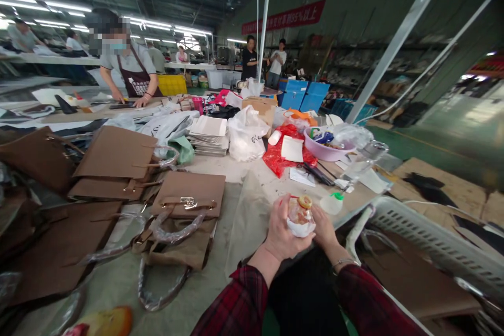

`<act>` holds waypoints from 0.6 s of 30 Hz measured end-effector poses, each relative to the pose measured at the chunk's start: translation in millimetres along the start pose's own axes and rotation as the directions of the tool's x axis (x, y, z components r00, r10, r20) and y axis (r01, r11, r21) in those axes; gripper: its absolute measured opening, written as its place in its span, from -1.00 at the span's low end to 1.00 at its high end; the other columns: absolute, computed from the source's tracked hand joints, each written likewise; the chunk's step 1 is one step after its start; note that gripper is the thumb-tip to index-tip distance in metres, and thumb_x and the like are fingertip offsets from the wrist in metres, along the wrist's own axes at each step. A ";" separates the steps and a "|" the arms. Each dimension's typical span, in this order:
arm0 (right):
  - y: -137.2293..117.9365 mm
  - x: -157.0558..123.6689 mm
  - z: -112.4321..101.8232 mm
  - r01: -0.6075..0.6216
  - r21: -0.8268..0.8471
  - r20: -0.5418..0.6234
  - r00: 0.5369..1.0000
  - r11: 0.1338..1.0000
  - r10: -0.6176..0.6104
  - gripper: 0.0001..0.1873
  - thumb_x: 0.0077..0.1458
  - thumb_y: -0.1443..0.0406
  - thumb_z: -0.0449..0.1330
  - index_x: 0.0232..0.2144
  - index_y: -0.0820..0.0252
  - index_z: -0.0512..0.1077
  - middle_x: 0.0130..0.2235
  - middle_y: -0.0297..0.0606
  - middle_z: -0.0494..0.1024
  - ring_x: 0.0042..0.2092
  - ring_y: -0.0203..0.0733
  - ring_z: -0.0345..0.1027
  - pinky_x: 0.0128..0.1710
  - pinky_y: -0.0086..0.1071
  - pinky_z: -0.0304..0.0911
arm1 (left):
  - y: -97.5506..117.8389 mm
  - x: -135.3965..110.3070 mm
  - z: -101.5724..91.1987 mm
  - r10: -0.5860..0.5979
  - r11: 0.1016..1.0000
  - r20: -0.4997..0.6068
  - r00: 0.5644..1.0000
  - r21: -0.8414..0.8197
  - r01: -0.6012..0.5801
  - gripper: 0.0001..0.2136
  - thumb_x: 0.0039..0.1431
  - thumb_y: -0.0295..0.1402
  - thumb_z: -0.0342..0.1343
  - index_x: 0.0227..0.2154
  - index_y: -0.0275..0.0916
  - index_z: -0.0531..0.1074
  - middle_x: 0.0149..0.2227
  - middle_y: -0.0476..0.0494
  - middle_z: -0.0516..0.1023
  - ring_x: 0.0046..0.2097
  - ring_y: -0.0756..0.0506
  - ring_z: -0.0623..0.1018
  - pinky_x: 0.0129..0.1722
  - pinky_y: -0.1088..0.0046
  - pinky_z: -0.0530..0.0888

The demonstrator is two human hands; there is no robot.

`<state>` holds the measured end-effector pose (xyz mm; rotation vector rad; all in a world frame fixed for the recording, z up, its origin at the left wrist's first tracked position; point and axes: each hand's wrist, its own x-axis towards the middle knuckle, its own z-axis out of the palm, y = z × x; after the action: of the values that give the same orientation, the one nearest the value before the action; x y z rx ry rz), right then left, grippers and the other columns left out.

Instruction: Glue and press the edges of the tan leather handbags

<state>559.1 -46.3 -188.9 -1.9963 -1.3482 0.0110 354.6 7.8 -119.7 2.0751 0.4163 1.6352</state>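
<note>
My left hand (280,231) is closed round a small amber-brown jar-like thing (300,211) with a ring-shaped tan top and a white wrapping at its base. Against its right side my right hand (324,227) rests with the fingers bent, partly hidden behind it. I cannot make out exactly what the thing is. Just beyond my right hand stands a translucent bottle with a green cap (333,202). To the left on the table lies a brown handbag (192,191) with a metal clasp and plastic-wrapped handles.
More brown bag pieces (116,152) cover the left side. Stacked boards (208,134), a white plastic bag (247,134), a red bag (277,160) and a purple basin (326,149) stand ahead. A white basket (437,239) is at right. A co-worker (132,71) works across the table.
</note>
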 end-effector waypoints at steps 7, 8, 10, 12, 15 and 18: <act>-1.5 0.2 -1.0 -0.116 0.154 -0.105 0.986 0.981 0.133 -0.35 -0.03 -0.01 0.13 0.02 0.31 0.42 0.07 0.10 0.45 0.12 0.19 0.31 0.15 0.11 0.19 | 9.3 5.3 -10.9 -0.117 0.993 0.079 0.990 -0.025 0.120 0.13 -0.26 -0.36 0.48 0.32 -0.33 -0.16 0.18 -0.47 0.19 0.19 -0.32 0.32 0.20 0.08 0.36; -5.2 0.0 -1.4 -0.130 0.186 -0.135 0.978 0.974 0.156 -0.34 -0.03 0.00 0.15 0.02 0.32 0.41 0.07 0.12 0.45 0.12 0.19 0.31 0.17 0.12 0.18 | 9.9 5.3 -11.3 -0.128 0.992 0.094 0.987 -0.010 0.129 0.17 -0.29 -0.37 0.50 0.32 -0.32 -0.16 0.18 -0.47 0.19 0.20 -0.34 0.31 0.21 0.07 0.35; -14.5 -4.4 -4.5 -0.148 0.263 -0.190 0.961 0.953 0.202 -0.33 -0.01 0.00 0.15 0.06 0.32 0.38 0.09 0.12 0.43 0.13 0.16 0.31 0.19 0.10 0.15 | 9.3 4.9 -10.5 -0.138 0.990 0.112 0.984 0.013 0.137 0.23 -0.35 -0.36 0.53 0.33 -0.31 -0.19 0.19 -0.50 0.17 0.21 -0.37 0.30 0.22 0.02 0.33; -26.0 -16.6 -11.7 -0.146 0.356 -0.207 0.951 0.923 0.230 -0.32 0.07 0.00 0.13 0.14 0.28 0.29 0.12 0.09 0.40 0.13 0.08 0.32 0.17 0.04 0.21 | 7.9 4.5 -8.8 -0.128 0.992 0.120 0.984 0.033 0.125 0.29 -0.38 -0.33 0.56 0.33 -0.32 -0.24 0.21 -0.55 0.15 0.23 -0.41 0.26 0.22 -0.05 0.30; -46.8 -50.9 -28.2 -0.113 0.492 -0.129 0.971 0.863 0.200 -0.24 0.10 0.00 0.14 0.27 0.18 0.11 0.17 0.04 0.35 0.13 0.01 0.34 0.09 -0.07 0.32 | 12.9 2.4 -11.3 -0.154 0.985 0.126 0.980 0.097 0.143 0.40 -0.44 -0.20 0.58 0.34 -0.32 -0.34 0.26 -0.65 0.04 0.28 -0.51 0.16 0.20 -0.18 0.27; -66.8 -90.9 -42.5 -0.080 0.540 -0.110 0.980 0.838 0.164 -0.16 0.04 0.05 0.26 0.29 0.10 0.07 0.18 -0.01 0.33 0.13 -0.01 0.32 0.11 -0.07 0.29 | 32.2 -5.4 -29.2 -0.207 0.973 0.111 0.972 0.127 0.193 0.45 -0.47 -0.04 0.55 0.35 -0.35 -0.38 0.32 -0.69 -0.13 0.32 -0.56 0.05 0.19 -0.23 0.25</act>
<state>480.3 -130.2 -153.4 -1.5638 -0.9787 0.2630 323.5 -17.3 -101.8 2.1267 0.6692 1.3873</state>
